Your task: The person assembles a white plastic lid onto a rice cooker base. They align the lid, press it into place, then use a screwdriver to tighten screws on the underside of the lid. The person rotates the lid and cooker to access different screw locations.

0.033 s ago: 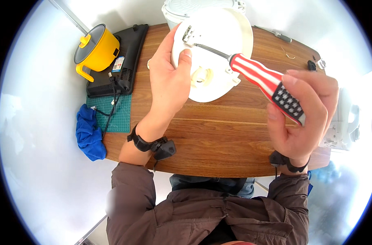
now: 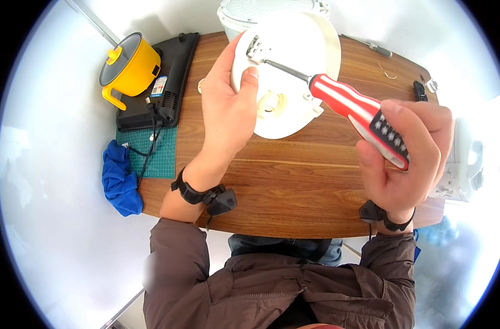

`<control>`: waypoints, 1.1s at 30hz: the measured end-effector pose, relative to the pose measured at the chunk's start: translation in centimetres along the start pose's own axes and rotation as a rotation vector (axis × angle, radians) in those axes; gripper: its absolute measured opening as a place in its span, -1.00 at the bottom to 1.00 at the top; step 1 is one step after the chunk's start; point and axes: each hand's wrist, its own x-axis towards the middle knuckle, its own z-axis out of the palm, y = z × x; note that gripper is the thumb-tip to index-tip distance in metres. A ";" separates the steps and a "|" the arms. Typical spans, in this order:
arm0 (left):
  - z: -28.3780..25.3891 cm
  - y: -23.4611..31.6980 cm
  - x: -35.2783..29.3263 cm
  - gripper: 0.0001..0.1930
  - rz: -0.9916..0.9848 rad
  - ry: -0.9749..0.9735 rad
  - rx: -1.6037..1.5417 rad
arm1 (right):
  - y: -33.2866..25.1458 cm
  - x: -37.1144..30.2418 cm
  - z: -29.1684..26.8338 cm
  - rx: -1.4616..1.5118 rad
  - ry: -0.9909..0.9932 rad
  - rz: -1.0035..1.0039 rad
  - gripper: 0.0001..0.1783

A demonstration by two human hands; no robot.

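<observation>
My left hand (image 2: 228, 101) grips the left edge of a round white plastic cover (image 2: 296, 46), thumb on its face beside a small metal-and-plastic fitting (image 2: 254, 49). In my right hand (image 2: 412, 145) is a screwdriver (image 2: 346, 98) with a red, white and black handle marked with stars. Its shaft slants to the upper left, and the tip touches the cover at the lower right of the fitting. Lower on the cover are a cream ring-shaped part (image 2: 273, 104) and small tabs on the edge. The fingers of my left hand are mostly hidden behind the cover.
Behind the cover stands a white lidded appliance body (image 2: 236, 13). At left, a yellow pot (image 2: 132, 66) rests on a black device (image 2: 179, 71), near a green mat (image 2: 163, 156) and blue cloth (image 2: 118, 178). Another screwdriver (image 2: 380, 50) lies far right on the wooden table (image 2: 294, 186).
The screwdriver's handle has turned in my right hand, so its starred part faces differently. The tip stays by the fitting, and the cover has barely shifted.
</observation>
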 end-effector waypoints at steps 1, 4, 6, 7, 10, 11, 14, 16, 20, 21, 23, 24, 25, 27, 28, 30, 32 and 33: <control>0.1 -0.2 -0.1 -0.55 -0.004 0.007 0.001 | 0.1 0.2 0.3 0.044 0.006 0.052 -0.33; 0.2 -0.2 0.0 -0.56 -0.017 0.027 -0.008 | 0.7 0.5 1.2 0.073 0.035 0.148 -0.36; 0.3 0.2 0.2 -0.56 -0.047 0.061 -0.040 | 0.7 0.4 0.9 0.014 0.022 0.186 -0.42; 0.1 0.5 0.2 -0.56 -0.037 0.064 -0.001 | 0.5 0.4 0.7 0.027 -0.025 0.245 -0.42; -0.6 1.1 0.0 -0.56 0.012 0.058 0.120 | 0.2 0.4 0.3 0.075 -0.118 0.339 -0.42; -0.7 1.2 0.0 -0.56 0.051 0.050 0.146 | 0.5 0.3 0.1 0.094 -0.117 0.320 -0.41; -1.1 1.6 -0.2 -0.56 0.158 0.038 0.254 | 0.9 0.6 -0.3 0.068 -0.071 0.184 -0.38; -1.5 2.6 -0.4 -0.56 0.215 0.037 0.365 | 0.6 1.0 -0.3 -0.013 -0.028 0.065 -0.38; -2.3 3.2 -0.3 -0.54 0.303 0.043 0.392 | 0.1 0.5 0.8 0.079 0.028 0.075 -0.40; -2.5 3.1 -0.1 -0.54 0.314 0.043 0.413 | -0.5 0.3 1.1 0.235 0.030 0.298 -0.44; -2.9 3.6 0.1 -0.53 0.335 0.042 0.455 | -1.5 0.4 1.3 0.485 0.032 0.590 -0.50; -2.9 3.9 0.0 -0.54 0.341 0.038 0.475 | -1.5 0.5 1.4 0.578 0.042 0.665 -0.52; -2.9 4.1 -0.2 -0.54 0.346 0.035 0.492 | -1.4 0.5 1.5 0.666 0.061 0.736 -0.53; -3.0 5.0 -0.4 -0.53 0.324 0.027 0.493 | -0.9 0.7 1.2 0.675 0.059 0.624 -0.51; -3.0 5.3 -0.5 -0.52 0.317 0.025 0.502 | -0.8 0.8 1.1 0.663 0.049 0.571 -0.49; -3.2 6.0 -0.7 -0.50 0.338 0.019 0.531 | 0.1 1.1 1.2 0.274 0.071 0.189 -0.47; -3.3 6.5 -0.9 -0.46 0.390 -0.002 0.555 | 0.0 0.6 1.0 0.008 0.045 -0.052 -0.41; -3.4 6.8 -0.8 -0.44 0.420 0.005 0.582 | -0.1 0.7 1.1 0.026 0.055 -0.045 -0.44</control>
